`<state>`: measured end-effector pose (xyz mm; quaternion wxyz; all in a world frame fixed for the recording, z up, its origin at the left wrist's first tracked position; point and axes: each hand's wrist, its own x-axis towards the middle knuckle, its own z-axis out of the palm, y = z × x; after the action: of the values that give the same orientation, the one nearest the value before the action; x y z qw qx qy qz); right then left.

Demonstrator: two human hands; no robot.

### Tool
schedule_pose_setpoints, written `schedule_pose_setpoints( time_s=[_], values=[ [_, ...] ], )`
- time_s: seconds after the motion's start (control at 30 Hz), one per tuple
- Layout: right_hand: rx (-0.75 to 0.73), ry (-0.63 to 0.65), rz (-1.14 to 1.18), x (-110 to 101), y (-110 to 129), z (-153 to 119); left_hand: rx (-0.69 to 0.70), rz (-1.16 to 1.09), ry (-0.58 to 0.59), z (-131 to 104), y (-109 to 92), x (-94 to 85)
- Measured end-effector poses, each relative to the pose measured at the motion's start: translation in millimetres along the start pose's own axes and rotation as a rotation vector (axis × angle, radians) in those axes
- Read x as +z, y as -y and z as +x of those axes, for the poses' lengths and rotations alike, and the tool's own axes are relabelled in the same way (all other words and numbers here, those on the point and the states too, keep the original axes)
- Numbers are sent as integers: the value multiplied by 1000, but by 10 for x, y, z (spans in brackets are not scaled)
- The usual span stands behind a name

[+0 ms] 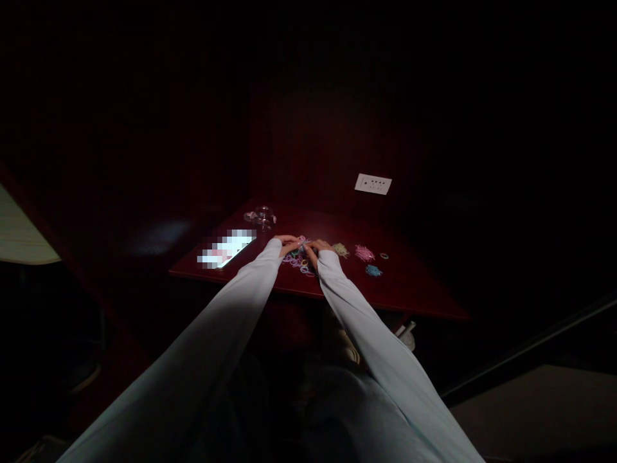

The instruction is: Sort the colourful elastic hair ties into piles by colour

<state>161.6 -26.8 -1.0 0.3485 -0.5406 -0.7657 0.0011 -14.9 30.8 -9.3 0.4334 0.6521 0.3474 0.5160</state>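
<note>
Both hands meet over a loose pile of mixed-colour bands on the dark red table. My left hand has its fingers bent inward at the pile's left side. Opposite it, my right hand curls its fingers toward the left one. Small bluish-grey bands show between the fingertips, too small to tell which hand holds them. To the right lie a cream pile, a pink pile and a blue pile, with a single pale ring beyond them.
A lit phone-like screen lies at the table's left. Behind it is a clear container. A white socket plate is on the back panel. The table's front edge runs below my wrists.
</note>
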Motion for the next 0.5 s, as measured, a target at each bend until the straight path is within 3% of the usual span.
schedule_pose_setpoints(
  time_s=[0.5],
  values=[
    [13, -35, 77, -28, -33, -2, -19, 0, -40, -37, -94, 31]
  ],
)
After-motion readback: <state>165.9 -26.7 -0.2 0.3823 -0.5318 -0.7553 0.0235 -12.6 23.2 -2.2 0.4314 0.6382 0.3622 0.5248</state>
